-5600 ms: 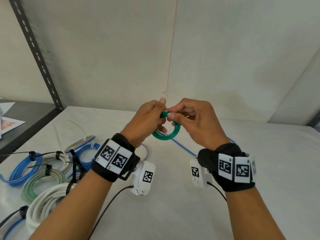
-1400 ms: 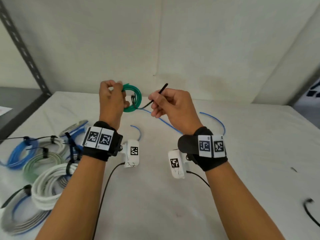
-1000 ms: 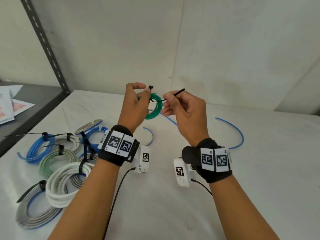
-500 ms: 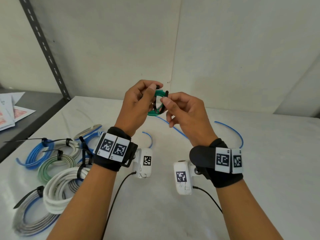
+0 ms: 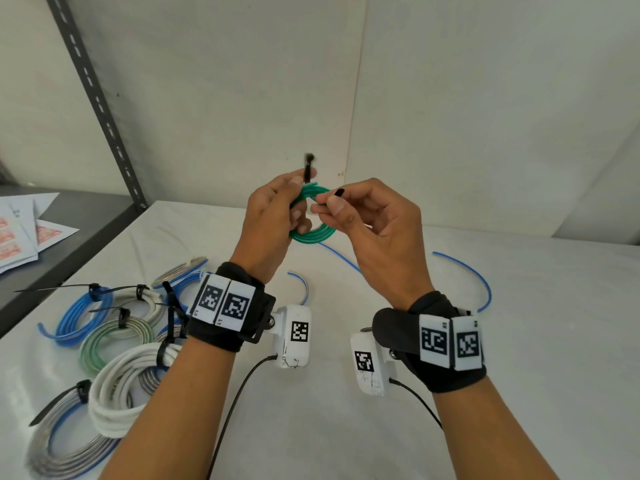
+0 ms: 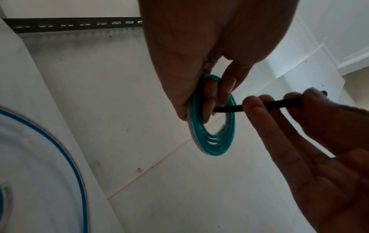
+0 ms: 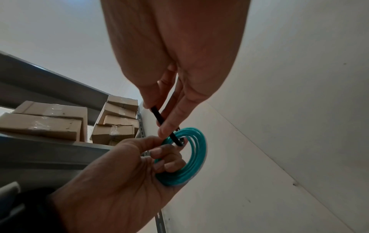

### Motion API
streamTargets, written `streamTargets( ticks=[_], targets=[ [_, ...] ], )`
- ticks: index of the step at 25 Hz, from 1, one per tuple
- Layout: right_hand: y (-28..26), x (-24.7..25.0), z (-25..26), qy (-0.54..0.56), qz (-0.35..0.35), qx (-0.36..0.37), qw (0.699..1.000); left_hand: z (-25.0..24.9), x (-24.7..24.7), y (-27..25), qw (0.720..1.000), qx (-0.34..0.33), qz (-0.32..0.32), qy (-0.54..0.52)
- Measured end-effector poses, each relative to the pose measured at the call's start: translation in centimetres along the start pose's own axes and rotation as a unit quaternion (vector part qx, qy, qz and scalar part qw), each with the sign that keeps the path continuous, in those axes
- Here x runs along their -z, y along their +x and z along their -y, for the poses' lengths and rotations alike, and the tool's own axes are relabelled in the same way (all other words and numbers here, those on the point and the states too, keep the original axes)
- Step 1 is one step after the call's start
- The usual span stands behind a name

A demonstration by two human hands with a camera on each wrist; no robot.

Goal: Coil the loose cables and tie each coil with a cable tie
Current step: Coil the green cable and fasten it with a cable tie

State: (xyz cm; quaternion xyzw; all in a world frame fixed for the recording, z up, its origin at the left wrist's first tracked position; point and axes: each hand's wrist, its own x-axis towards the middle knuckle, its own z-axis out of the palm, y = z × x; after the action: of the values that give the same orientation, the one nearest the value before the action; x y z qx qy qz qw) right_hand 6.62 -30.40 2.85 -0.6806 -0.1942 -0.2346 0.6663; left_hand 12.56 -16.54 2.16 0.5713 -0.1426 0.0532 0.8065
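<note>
The green cable coil (image 5: 313, 216) is up in the air above the white table (image 5: 519, 375), at about 12 o'clock from my wrists. My left hand (image 5: 273, 216) grips it at its 9 o'clock side, fingers curled through the ring. My right hand (image 5: 374, 230) pinches a black cable tie (image 6: 259, 106) between thumb and forefinger, and the strap runs into the coil's opening. The tie's other end (image 5: 307, 166) sticks up past my left thumb. At 8 o'clock on the table lie tied coils (image 5: 114, 341), blue, green, white and grey. A loose blue cable (image 5: 464, 268) lies at 2 o'clock.
</note>
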Motion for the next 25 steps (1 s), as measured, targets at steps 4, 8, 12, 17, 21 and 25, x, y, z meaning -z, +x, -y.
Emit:
streamTargets(
  ticks=[4,8,12,17,21,25],
  targets=[
    [0.2,0.3,0.2,-0.002,0.014,-0.053,0.998,-0.5,0.4,-0.5,0.992,-0.075,0.027,0.097],
    [0.4,1.0,0.3,0.037,-0.015,-0.123,0.992,-0.8,-0.2,-0.9,0.966,-0.138,0.084,0.203],
    [0.6,1.5,0.3,0.058,-0.029,-0.131,0.989,-0.8,-0.4,-0.8,0.946,-0.173,0.093,0.256],
    [0.6,1.8,0.1,0.067,-0.042,-0.146,0.986,-0.9,-0.3,-1.0,0.934,-0.182,0.098,0.290],
    [0.4,1.6,0.3,0.055,-0.004,-0.164,0.985,-0.7,-0.6,-0.8,0.951,-0.171,0.055,0.251],
    [0.5,1.7,0.4,0.056,-0.017,-0.173,0.983,-0.6,-0.9,-0.9,0.948,-0.173,0.074,0.257]
  ],
)
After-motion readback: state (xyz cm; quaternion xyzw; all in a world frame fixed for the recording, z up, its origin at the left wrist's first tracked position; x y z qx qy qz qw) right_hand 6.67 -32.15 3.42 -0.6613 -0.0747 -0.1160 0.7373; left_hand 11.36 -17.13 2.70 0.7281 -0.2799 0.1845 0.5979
